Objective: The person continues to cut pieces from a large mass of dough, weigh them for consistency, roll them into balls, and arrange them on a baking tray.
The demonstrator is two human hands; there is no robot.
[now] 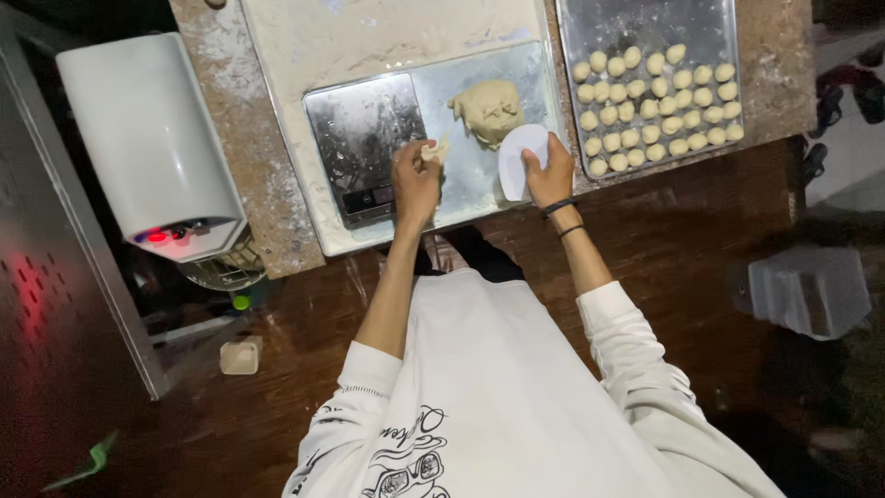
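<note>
On the floured stone counter (277,138), a small torn piece of pale dough (435,149) is pinched between the closed fingertips of the left hand (415,180), just beside the right edge of a flat, flour-dusted metal kitchen scale (364,138). A white rounded plastic dough scraper (516,159) is gripped by the right hand (548,175), with the fingers wrapped over its right edge. The scraper is set on the metal sheet (544,83), just below a large, rough lump of beige dough (489,109). To the right, rows of small round dough balls (656,103) are laid out on a rectangular steel tray (645,23). A white cylindrical appliance (147,138) is seen at the far left.
</note>
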